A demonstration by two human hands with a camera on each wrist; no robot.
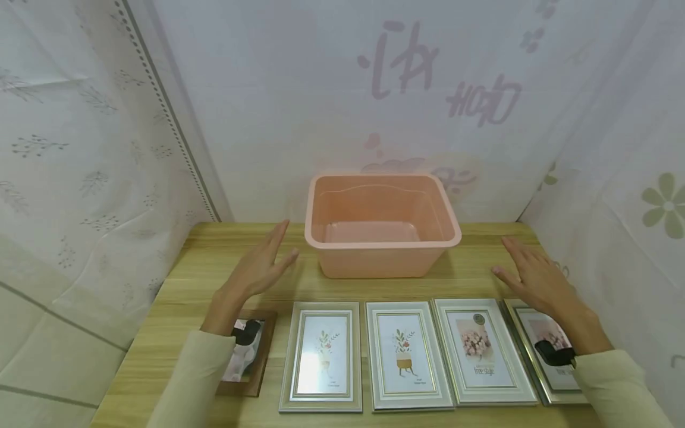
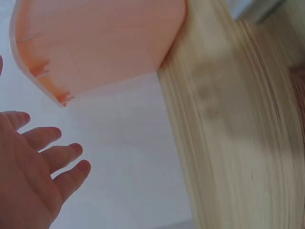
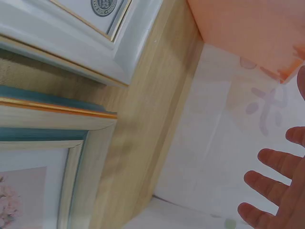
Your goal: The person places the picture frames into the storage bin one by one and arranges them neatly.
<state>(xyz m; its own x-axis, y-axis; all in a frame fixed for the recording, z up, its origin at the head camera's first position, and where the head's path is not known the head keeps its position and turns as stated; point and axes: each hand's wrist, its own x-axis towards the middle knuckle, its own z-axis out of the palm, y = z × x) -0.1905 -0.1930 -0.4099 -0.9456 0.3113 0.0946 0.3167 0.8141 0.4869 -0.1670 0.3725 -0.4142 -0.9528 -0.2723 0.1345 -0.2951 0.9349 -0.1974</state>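
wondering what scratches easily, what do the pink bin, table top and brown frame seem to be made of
Pink bin: probably moulded plastic, smooth satin finish, from its even colour and one-piece lipped rim.
Table top: wood or wood-look laminate, by its streaked grain; can't tell which.
Brown frame: perhaps wood, judging by colour alone; finish unclear.
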